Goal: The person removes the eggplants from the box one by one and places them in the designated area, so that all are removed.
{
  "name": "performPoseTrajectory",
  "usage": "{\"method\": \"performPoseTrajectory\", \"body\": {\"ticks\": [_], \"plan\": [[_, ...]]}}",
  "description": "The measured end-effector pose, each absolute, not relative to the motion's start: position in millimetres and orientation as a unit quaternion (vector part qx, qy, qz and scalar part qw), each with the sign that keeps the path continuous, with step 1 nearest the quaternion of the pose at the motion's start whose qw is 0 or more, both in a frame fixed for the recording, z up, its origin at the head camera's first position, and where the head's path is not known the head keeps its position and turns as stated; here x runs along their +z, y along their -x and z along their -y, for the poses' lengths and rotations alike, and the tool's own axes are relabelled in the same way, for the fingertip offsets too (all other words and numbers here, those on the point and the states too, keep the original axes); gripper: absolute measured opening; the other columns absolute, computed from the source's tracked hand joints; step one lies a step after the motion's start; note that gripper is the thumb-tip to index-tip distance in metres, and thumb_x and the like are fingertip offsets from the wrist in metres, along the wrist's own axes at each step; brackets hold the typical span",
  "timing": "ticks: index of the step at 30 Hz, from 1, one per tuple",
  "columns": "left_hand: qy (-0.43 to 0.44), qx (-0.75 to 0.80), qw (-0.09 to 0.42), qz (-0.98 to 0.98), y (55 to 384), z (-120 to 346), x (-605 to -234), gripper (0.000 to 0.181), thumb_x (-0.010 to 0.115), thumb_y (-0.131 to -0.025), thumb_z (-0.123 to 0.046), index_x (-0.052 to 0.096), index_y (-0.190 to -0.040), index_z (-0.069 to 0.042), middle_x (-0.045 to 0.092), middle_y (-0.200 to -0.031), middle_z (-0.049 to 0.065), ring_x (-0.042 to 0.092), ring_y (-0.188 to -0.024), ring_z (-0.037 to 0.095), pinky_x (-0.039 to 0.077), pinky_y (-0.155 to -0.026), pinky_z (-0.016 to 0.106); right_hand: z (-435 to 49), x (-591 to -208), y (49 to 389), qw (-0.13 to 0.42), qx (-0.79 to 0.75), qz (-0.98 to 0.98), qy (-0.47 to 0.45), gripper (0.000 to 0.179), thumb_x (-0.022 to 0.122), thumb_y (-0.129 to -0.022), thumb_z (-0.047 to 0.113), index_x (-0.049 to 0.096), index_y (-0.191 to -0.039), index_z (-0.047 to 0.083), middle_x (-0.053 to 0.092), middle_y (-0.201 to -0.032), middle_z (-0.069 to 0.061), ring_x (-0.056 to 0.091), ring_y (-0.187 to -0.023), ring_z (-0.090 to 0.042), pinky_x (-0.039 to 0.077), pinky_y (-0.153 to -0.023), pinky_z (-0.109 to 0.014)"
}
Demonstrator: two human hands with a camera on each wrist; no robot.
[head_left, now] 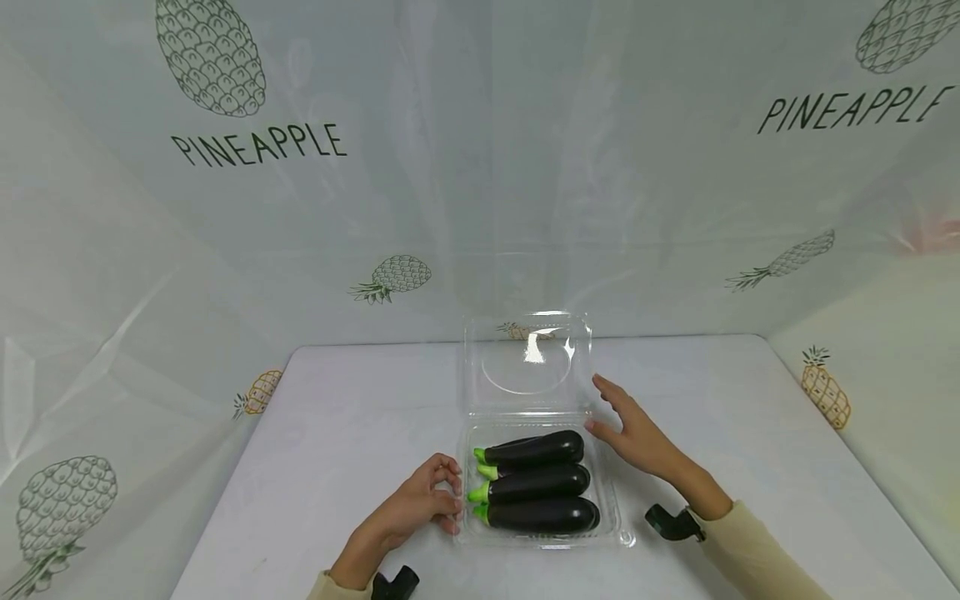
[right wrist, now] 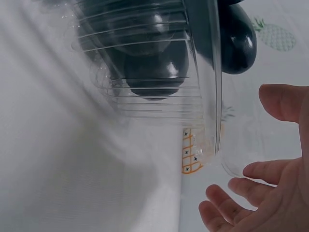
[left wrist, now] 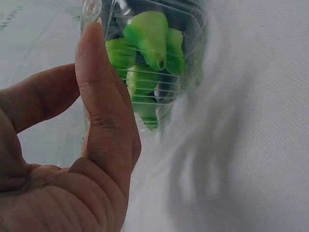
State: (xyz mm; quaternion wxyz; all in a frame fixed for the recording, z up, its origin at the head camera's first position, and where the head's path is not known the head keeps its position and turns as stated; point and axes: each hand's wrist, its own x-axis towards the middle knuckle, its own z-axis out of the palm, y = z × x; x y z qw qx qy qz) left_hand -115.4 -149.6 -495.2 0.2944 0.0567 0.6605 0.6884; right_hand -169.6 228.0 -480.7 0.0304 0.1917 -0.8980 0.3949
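Note:
A clear plastic clamshell container (head_left: 611,492) lies on the table with several dark eggplants (head_left: 540,481) in its base, their green stem ends (left wrist: 147,36) pointing left. Its transparent lid (head_left: 487,367) is raised at the back, hinged to the base. At the base's left side, my left hand (head_left: 420,500) has its bent fingers right at the rim, and the thumb is partly hidden behind a finger in the left wrist view. To the right, my right hand (head_left: 637,437) is spread beside the hinge, fingers pointing toward the lid's right edge and nothing in its grasp.
A white-covered table (head_left: 360,400) carries the container. Pale sheeting printed with pineapples (head_left: 401,273) hangs behind and at both sides. Dark wrist-worn devices (head_left: 673,523) sit by each beige sleeve (head_left: 757,550).

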Motion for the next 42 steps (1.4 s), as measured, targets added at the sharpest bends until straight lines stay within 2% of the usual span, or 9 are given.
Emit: {"method": "performPoseTrajectory", "body": {"ticks": [5,12,19,23,29,33,38,42], "plan": [[-0.062,0.689,0.302,-0.656,114.1,151.2,-496.1,0.047,0.064,-0.088,0.01,0.037,-0.126,0.002,0.048,-0.103,0.008,0.061,-0.076,0.018,0.062,-0.061,0.028,-228.1,-481.7,166.9,0.022,0.391,0.901,-0.189,0.074,0.066,-0.104,0.022,0.03,-0.159,-0.01,0.034,-0.162,-0.035,0.044,-0.14,-0.058,0.043,-0.108,-0.077],[-0.071,0.685,0.319,-0.651,113.1,154.8,-496.2,0.045,0.063,-0.089,0.009,0.037,-0.124,0.0,0.048,-0.103,0.007,0.06,-0.077,0.018,0.063,-0.062,0.029,-227.0,-483.5,162.9,0.024,0.365,0.911,-0.19,0.072,0.065,-0.104,0.023,0.033,-0.157,-0.013,0.034,-0.162,-0.036,0.034,-0.146,-0.059,0.033,-0.116,-0.077],[-0.087,0.685,0.334,-0.641,111.9,157.6,-494.8,0.043,0.063,-0.09,0.008,0.037,-0.123,0.0,0.048,-0.102,0.007,0.055,-0.074,0.016,0.063,-0.062,0.029,-227.8,-489.3,157.5,-0.021,0.338,0.923,-0.182,0.07,0.061,-0.107,0.032,0.036,-0.156,-0.011,0.038,-0.16,-0.035,0.035,-0.146,-0.059,0.037,-0.114,-0.076],[-0.081,0.684,0.325,-0.648,111.6,156.0,-496.4,0.041,0.063,-0.09,0.008,0.039,-0.122,0.0,0.051,-0.101,0.007,0.058,-0.076,0.017,0.064,-0.062,0.03,-227.7,-489.5,157.5,-0.022,0.338,0.922,-0.189,0.071,0.061,-0.107,0.031,0.034,-0.157,-0.012,0.035,-0.161,-0.036,0.034,-0.147,-0.059,0.035,-0.115,-0.076],[-0.058,0.691,0.292,-0.659,112.8,149.4,-498.0,0.031,0.06,-0.099,0.002,0.043,-0.125,0.003,0.055,-0.095,0.005,0.062,-0.073,0.018,0.062,-0.058,0.029,-225.8,-487.2,162.2,-0.021,0.343,0.918,-0.198,0.072,0.061,-0.107,0.031,0.033,-0.157,-0.014,0.034,-0.161,-0.037,0.032,-0.147,-0.06,0.034,-0.115,-0.077],[-0.054,0.698,0.281,-0.656,114.1,146.2,-497.3,0.03,0.059,-0.101,0.002,0.044,-0.126,0.004,0.055,-0.094,0.006,0.062,-0.072,0.018,0.061,-0.056,0.029,-225.6,-487.8,165.5,-0.027,0.34,0.919,-0.2,0.073,0.06,-0.108,0.031,0.03,-0.158,-0.013,0.03,-0.163,-0.038,0.029,-0.148,-0.061,0.032,-0.116,-0.078],[-0.05,0.703,0.279,-0.653,116.4,143.2,-497.6,0.03,0.059,-0.099,0.004,0.044,-0.124,0.004,0.055,-0.094,0.006,0.061,-0.072,0.017,0.061,-0.055,0.028,-225.3,-483.5,160.2,-0.002,0.32,0.926,-0.199,0.072,0.062,-0.107,0.028,0.031,-0.159,-0.011,0.029,-0.162,-0.038,0.032,-0.146,-0.062,0.033,-0.114,-0.079],[-0.045,0.706,0.275,-0.651,118.7,143.0,-498.9,0.029,0.059,-0.098,0.006,0.045,-0.123,0.004,0.055,-0.095,0.007,0.061,-0.072,0.017,0.061,-0.054,0.028,-222.5,-473.9,148.0,0.042,0.298,0.929,-0.217,0.068,0.067,-0.104,0.024,0.038,-0.157,-0.007,0.038,-0.159,-0.034,0.042,-0.141,-0.058,0.04,-0.109,-0.077]]}}
